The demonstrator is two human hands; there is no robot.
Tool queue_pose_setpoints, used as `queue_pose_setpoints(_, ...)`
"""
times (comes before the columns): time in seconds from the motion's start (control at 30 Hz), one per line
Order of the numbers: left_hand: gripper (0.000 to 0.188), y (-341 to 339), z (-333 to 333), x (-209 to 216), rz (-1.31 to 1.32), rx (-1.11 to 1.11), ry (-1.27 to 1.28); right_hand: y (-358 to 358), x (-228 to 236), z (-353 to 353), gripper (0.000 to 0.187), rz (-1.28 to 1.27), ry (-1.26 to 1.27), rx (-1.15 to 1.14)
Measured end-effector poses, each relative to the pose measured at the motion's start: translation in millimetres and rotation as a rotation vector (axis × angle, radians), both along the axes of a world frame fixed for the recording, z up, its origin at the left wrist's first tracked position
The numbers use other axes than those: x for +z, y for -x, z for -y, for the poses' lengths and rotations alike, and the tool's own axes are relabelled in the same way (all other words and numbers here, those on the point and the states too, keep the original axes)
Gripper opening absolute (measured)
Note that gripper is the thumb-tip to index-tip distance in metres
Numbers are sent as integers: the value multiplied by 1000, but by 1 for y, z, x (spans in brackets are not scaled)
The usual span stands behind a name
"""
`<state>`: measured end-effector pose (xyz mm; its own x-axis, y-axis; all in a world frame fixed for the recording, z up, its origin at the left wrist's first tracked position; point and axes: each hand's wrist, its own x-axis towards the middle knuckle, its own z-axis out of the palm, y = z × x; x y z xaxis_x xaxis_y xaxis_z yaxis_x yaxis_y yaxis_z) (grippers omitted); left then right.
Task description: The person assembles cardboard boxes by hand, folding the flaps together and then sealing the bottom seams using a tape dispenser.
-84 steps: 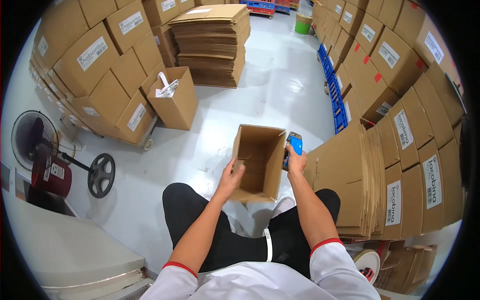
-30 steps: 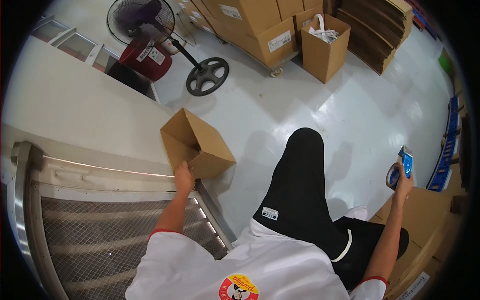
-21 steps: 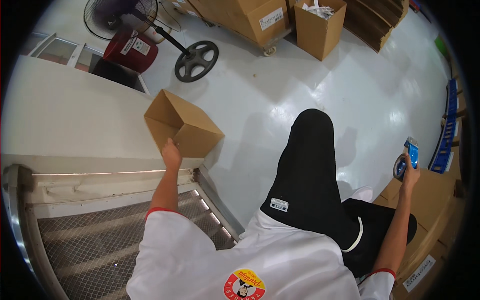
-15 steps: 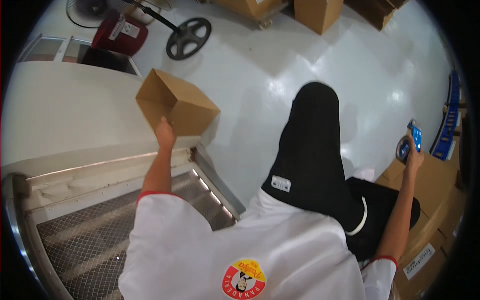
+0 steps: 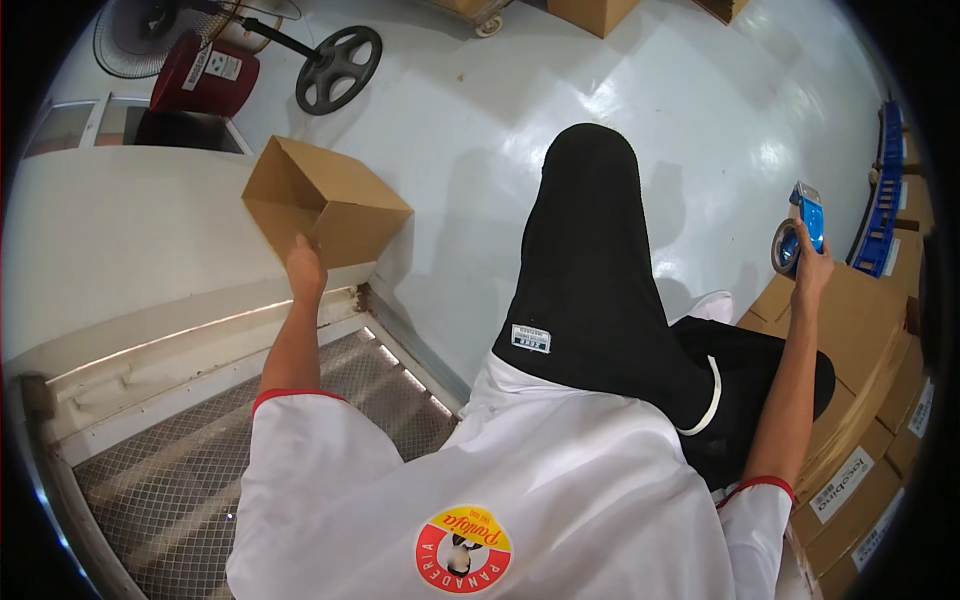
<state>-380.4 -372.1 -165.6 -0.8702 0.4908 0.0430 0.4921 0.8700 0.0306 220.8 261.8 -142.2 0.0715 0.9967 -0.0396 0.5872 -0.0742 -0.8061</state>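
Note:
My left hand (image 5: 306, 270) grips the near edge of a brown cardboard box (image 5: 360, 210), thumb on the outside. The box is tilted, its open end facing left and toward me, and its inside looks bare where it shows. Out to the right, my right hand (image 5: 812, 265) is closed around a blue tape dispenser (image 5: 811, 217). A roll of tape (image 5: 785, 246) sits on the dispenser's left side. Both arms are spread wide apart.
A metal mesh panel (image 5: 250, 470) in a frame lies at lower left. Stacked cartons (image 5: 850, 330) stand at right, beside a blue plastic rack (image 5: 885, 200). Beyond are a red bucket (image 5: 205, 75), a fan (image 5: 145, 35), a black wheel-shaped base (image 5: 340, 70) and another carton (image 5: 595, 12).
The view has shifted, so most things sit further left in the picture. The right hand with the tape dispenser appears slightly higher. Both hands keep their hold.

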Motion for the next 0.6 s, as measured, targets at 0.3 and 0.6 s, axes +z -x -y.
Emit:
queue_pose_setpoints(0.3,21,-7,-5,3,-2,-25,-46,-3,6,2,45,-5,38,-4)
queue_pose_setpoints(0.6,25,2,4,2,-17,10,-42,12,17,8,57,66,91,33)
